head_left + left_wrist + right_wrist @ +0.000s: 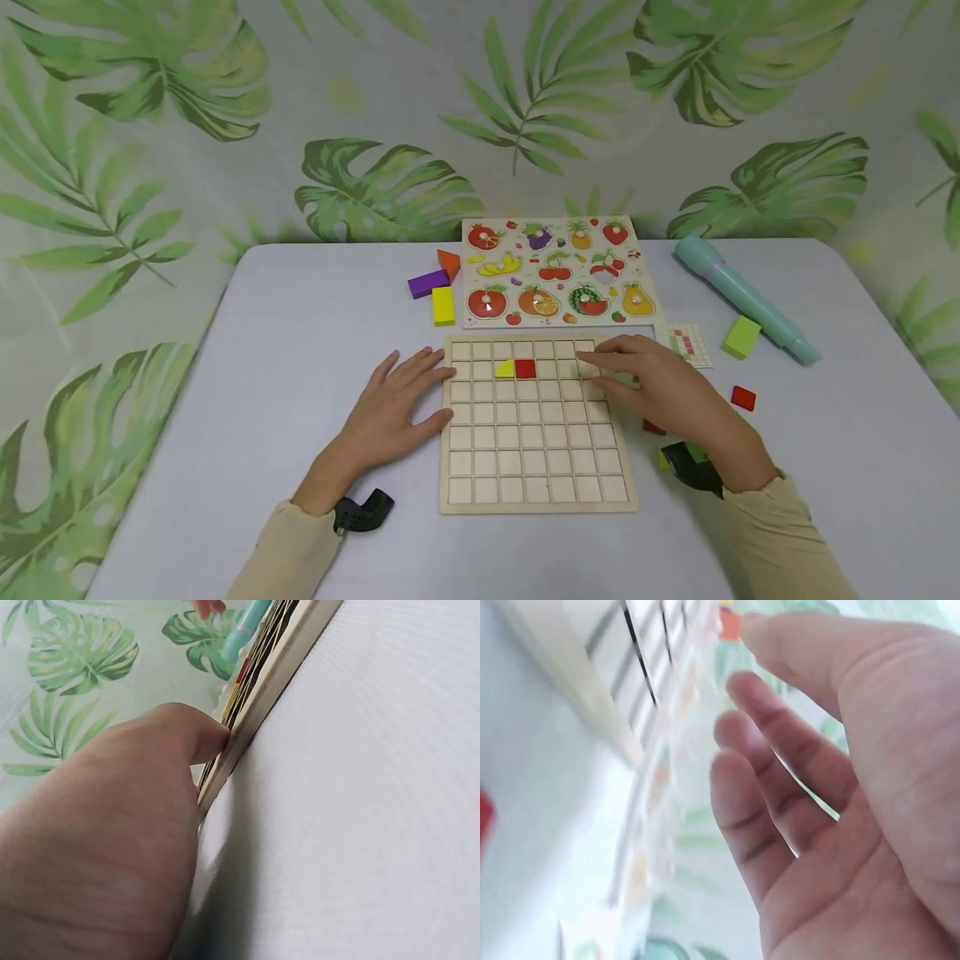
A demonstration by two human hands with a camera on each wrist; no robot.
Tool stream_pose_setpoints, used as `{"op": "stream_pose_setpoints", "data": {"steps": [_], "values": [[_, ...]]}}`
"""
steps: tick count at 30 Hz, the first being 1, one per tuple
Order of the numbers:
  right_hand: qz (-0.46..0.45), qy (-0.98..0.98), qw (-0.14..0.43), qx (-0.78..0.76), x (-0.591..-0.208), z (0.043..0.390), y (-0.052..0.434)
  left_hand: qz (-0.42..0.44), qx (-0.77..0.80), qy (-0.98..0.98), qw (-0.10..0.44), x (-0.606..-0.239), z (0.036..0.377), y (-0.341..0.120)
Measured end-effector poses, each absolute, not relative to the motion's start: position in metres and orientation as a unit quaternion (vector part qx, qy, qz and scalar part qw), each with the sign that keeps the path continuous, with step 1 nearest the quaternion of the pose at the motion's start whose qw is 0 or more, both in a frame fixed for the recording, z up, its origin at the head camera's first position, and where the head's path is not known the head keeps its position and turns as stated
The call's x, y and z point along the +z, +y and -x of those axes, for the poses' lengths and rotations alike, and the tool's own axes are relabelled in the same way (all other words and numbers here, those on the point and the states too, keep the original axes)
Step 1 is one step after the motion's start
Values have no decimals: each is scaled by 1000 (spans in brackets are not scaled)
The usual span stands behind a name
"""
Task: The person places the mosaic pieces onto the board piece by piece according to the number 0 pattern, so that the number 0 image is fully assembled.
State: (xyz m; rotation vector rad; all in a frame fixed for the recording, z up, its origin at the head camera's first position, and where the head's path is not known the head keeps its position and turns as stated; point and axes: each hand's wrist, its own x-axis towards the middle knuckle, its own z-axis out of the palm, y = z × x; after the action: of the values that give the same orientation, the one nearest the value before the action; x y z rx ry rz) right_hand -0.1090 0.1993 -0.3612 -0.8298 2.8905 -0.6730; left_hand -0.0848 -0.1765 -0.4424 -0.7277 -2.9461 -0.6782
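A wooden grid board [536, 487] lies on the table with a yellow piece [505, 369] and a red square tile [525, 368] side by side in its second row from the back. My left hand [390, 417] rests at the board's left side, fingers spread, thumb and fingertips touching the frame; the left wrist view shows the thumb [202, 739] against the board's edge. Over the board's back right corner is my right hand [660, 379], its fingers loosely bent. In the right wrist view nothing shows between the thumb and the fingers [739, 795].
Behind the board lies a fruit puzzle [555, 275]. Purple [428, 284], yellow [443, 307] and orange [449, 264] blocks sit left of it. To the right are a small pattern card [692, 346], a green block [742, 337], a teal tube-shaped thing [750, 300] and a red tile [744, 397]; more pieces lie partly under the right arm.
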Motion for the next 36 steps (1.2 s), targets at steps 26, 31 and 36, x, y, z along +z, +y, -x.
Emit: {"op": "stream_pose_setpoints", "data": {"steps": [26,31,36], "values": [[199,948,72,-237,-366,118,331,234,-220,-947,13,-438,84,-176],[180,946,110,-245,-375,118,346,234,-218,-948,14,-440,84,-176],[166,942,153,-248,-379,118,350,234,-216,-948,14,-440,84,-176]]}}
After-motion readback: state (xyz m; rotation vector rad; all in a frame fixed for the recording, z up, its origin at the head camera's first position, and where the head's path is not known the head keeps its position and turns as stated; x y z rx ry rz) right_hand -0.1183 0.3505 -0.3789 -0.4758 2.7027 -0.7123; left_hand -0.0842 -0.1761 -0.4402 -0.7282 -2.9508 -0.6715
